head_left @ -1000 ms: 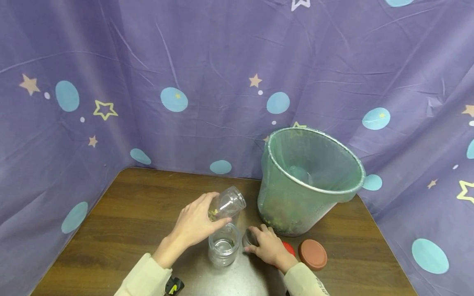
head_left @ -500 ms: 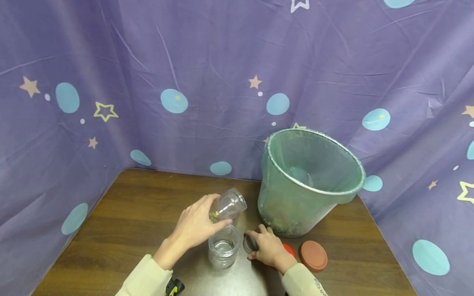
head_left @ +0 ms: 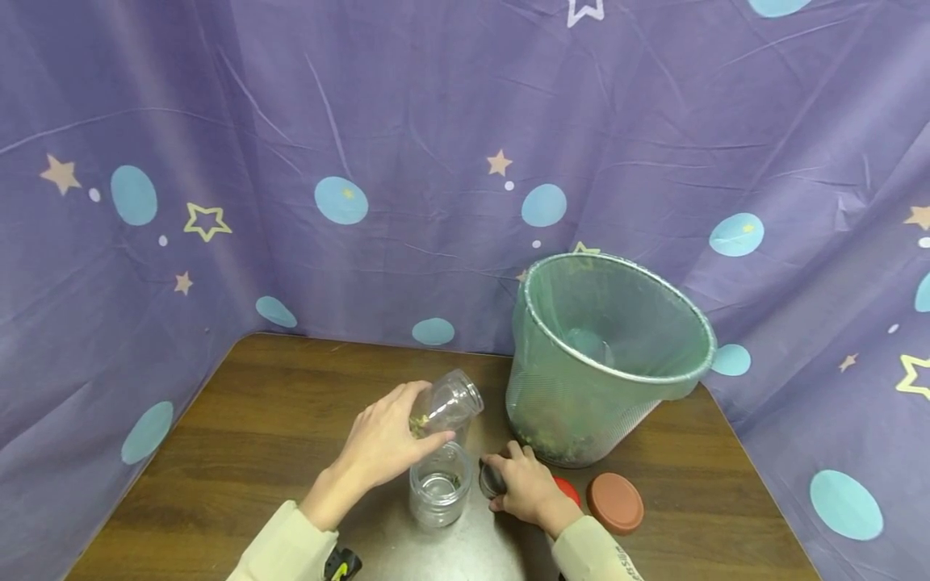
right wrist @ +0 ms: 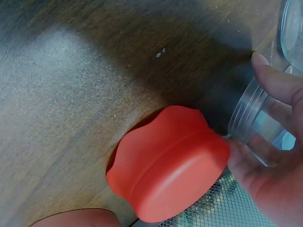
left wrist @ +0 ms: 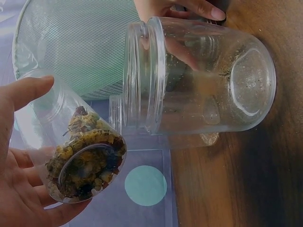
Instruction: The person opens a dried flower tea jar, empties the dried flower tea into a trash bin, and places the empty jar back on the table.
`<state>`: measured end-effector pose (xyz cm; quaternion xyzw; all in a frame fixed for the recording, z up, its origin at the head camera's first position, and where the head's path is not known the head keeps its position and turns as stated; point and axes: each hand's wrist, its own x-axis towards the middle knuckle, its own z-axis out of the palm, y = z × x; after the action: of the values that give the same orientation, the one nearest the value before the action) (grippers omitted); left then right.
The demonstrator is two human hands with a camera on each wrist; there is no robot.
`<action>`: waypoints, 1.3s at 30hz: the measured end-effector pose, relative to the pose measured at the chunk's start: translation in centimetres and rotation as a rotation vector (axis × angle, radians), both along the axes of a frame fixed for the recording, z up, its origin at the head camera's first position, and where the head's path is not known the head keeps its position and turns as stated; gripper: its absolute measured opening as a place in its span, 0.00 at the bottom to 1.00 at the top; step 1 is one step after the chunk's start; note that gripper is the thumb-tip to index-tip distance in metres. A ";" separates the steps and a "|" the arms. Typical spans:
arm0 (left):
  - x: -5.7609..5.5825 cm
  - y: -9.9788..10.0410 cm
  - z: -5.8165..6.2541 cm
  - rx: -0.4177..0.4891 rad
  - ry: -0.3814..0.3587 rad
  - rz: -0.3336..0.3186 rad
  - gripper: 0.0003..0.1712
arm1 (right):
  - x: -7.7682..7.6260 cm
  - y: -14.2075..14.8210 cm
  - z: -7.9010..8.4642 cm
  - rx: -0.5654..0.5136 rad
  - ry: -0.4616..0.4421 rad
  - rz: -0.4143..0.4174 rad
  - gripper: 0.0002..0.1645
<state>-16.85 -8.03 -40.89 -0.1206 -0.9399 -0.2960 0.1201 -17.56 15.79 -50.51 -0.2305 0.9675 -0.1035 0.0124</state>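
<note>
My left hand (head_left: 392,440) grips a tilted clear jar (left wrist: 75,137), thumb on one side and fingers on the other. Dried yellow-green flowers (left wrist: 90,161) lie at its base, and its uncovered mouth points up toward the right. Close beneath, a wide clear jar (head_left: 438,492) stands uncovered on the table, a few dark bits inside. To its right, my right hand (head_left: 530,488) holds a small clear container with a threaded rim (right wrist: 248,111) between thumb and fingers, low at the tabletop. The palm hides much of that container. A red scalloped lid (right wrist: 165,165) lies beside this hand.
A mesh bin with a green liner (head_left: 581,403) stands behind the right hand, with yellowish matter low inside. Right of the red lid rests a brownish-red round lid (head_left: 615,502). Another clear jar (left wrist: 210,139) shows behind the wide one. A purple curtain (head_left: 407,266) backs the wooden table (head_left: 240,420).
My right hand has shifted slightly toward me, and the small container's round end shows more clearly. The left hand and its jar stay almost where they were.
</note>
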 end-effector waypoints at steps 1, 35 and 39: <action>0.0 0.0 0.0 0.000 -0.001 0.001 0.40 | 0.0 0.0 0.0 0.004 0.001 0.002 0.41; -0.2 0.1 -0.3 -0.003 -0.015 0.001 0.41 | 0.3 -1.2 -0.2 0.096 0.115 -0.001 0.39; -0.1 0.2 -0.5 -0.003 -0.010 -0.004 0.41 | 0.4 -1.3 -0.4 0.132 0.139 -0.008 0.40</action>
<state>-16.98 -7.84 -41.44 -0.1209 -0.9408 -0.2953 0.1145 -17.16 14.54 -50.95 -0.2317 0.9717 -0.0233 -0.0400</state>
